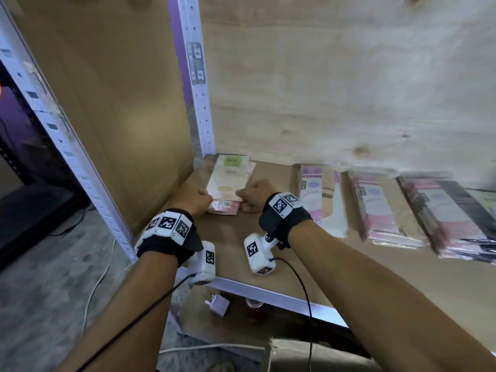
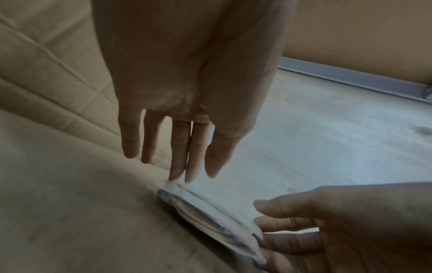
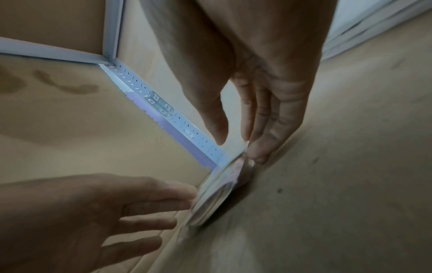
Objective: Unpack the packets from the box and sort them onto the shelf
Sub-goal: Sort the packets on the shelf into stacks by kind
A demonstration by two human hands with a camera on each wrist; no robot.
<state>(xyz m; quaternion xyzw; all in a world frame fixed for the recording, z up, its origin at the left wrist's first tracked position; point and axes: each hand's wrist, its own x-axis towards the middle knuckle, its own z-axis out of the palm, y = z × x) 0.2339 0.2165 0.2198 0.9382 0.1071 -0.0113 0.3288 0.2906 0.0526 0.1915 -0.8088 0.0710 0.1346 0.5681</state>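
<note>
The shelf (image 1: 241, 253) is the anchor here: a brown board on a white metal frame, with a pale plywood back panel (image 1: 349, 89) behind it. Along that board, to the right of the hands, lie 3 rows of stacked packets (image 1: 383, 210), pink and dark, overlapping slightly. In the shelf's far left corner, against the perforated upright (image 1: 200, 103), sits the small stack of packets (image 1: 230, 183) being set down, green label on top.

The left hand (image 1: 192, 197) and right hand (image 1: 255, 193) bracket this stack at its near end. Both are spread with straight fingers, tips touching the stack's edges rather than gripping, as the wrist views show.

The likely risk is the slick plastic: an uneven squeeze from 1 side could fan the stack sideways or skid the top packet off. Pushing too far could jam it against the upright and buckle the lower packets.
</note>
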